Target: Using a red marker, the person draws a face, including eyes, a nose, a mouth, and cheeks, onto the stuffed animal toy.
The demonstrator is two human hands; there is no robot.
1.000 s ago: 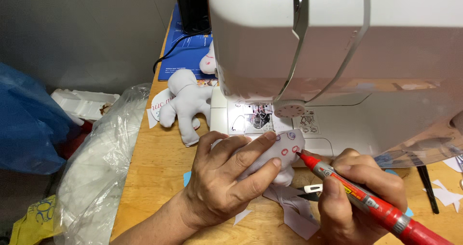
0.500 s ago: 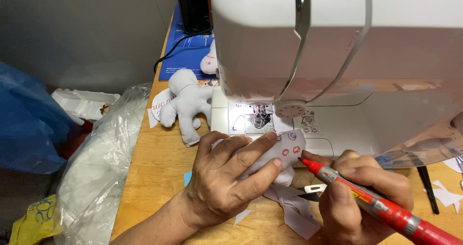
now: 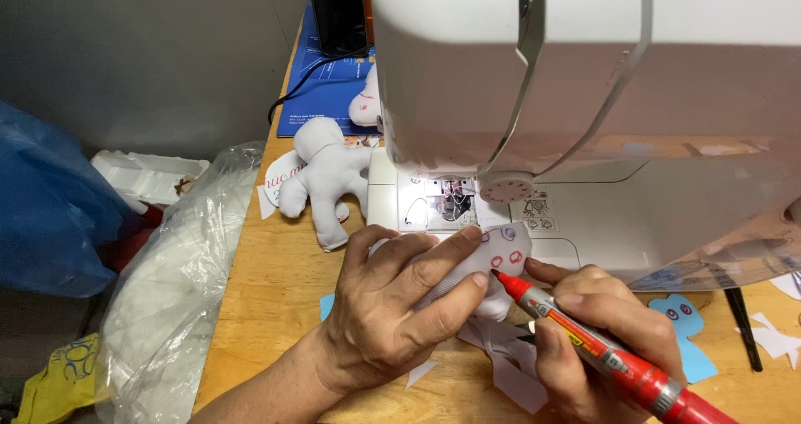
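My left hand (image 3: 392, 307) presses down on a small white stuffed fabric figure (image 3: 501, 249) lying at the foot of a white sewing machine (image 3: 584, 90). The figure's head shows drawn eyes and red cheek circles. My right hand (image 3: 592, 340) grips a red marker (image 3: 601, 353), its tip touching the figure's face just below the red circles. Both hands rest on the wooden table (image 3: 267, 290).
A second white stuffed doll (image 3: 325, 178) lies left of the machine. A blue mat (image 3: 321, 90) sits behind it. A clear plastic bag (image 3: 175, 290) and a blue bag (image 3: 50, 215) hang off the left edge. White fabric scraps (image 3: 509, 365) and a blue paper figure (image 3: 684, 332) lie nearby.
The marker tip has slid down and a little left across the figure's face. My left hand holds the figure in the same place.
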